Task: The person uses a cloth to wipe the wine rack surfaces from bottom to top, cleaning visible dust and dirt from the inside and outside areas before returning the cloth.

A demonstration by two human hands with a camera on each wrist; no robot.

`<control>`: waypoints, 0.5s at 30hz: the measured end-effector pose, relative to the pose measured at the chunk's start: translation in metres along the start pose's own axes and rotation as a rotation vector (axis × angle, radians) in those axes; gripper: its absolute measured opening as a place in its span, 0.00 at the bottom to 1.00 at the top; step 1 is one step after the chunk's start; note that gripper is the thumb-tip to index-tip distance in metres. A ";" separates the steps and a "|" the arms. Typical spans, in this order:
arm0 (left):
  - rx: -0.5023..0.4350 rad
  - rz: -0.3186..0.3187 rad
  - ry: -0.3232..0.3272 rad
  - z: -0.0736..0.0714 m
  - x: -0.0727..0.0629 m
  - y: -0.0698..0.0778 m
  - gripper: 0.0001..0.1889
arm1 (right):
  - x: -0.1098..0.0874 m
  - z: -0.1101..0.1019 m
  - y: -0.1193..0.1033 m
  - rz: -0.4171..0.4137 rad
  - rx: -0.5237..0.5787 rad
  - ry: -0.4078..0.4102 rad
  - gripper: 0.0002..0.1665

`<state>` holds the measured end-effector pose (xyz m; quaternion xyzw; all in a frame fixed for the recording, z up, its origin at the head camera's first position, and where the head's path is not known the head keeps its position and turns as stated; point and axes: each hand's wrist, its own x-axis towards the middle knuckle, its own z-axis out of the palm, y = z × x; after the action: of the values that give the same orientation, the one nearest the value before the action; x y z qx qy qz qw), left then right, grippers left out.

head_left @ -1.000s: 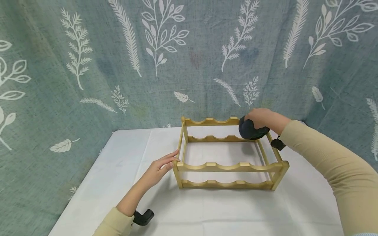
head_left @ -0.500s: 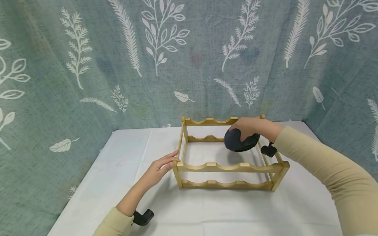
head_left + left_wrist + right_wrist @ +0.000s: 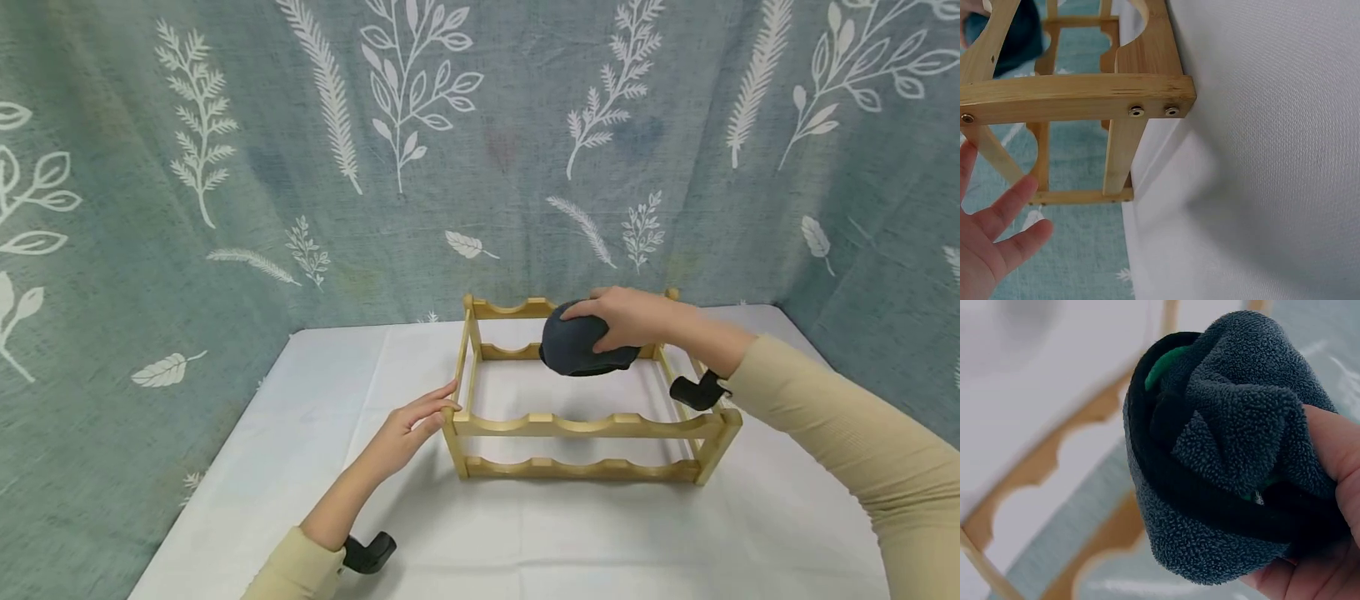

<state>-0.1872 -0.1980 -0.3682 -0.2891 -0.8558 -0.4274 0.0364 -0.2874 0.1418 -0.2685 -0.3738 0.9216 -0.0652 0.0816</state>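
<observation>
A wooden wine rack (image 3: 577,426) with scalloped rails stands on the white-covered table. My right hand (image 3: 637,321) grips a bunched dark blue-grey terry cloth (image 3: 572,342) at the rack's back rails, right of their middle. In the right wrist view the cloth (image 3: 1235,444) has a black edge band and a bit of green inside, with my thumb and fingers pinching its side. My left hand (image 3: 405,433) touches the rack's front left corner, its fingers extended. The left wrist view shows that hand (image 3: 991,237) spread beside the wooden end frame (image 3: 1079,97).
A patterned green-blue curtain (image 3: 495,167) hangs behind and at both sides of the table (image 3: 330,400). Small black devices are worn on both wrists, the right one (image 3: 697,390) over the rack's right end.
My right hand has carried the cloth leftward along the back of the rack from its right end, dipping nearer and then rising again. The left hand stays at the corner.
</observation>
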 end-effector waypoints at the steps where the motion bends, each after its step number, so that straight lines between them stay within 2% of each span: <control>1: -0.003 -0.001 0.001 0.000 0.000 0.000 0.12 | -0.008 -0.005 0.001 0.005 0.005 0.025 0.35; 5: -0.024 -0.007 0.002 0.001 0.000 -0.001 0.12 | -0.046 -0.020 0.007 0.049 -0.004 0.119 0.35; 8: -0.040 -0.013 0.008 0.002 0.000 -0.002 0.12 | -0.073 -0.023 0.017 0.092 -0.011 0.169 0.35; 15: -0.049 -0.025 0.019 0.004 0.000 -0.005 0.13 | -0.114 -0.002 0.052 0.222 0.032 0.233 0.36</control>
<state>-0.1891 -0.1975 -0.3746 -0.2750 -0.8482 -0.4516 0.0318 -0.2424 0.2593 -0.2641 -0.2584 0.9592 -0.1136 -0.0135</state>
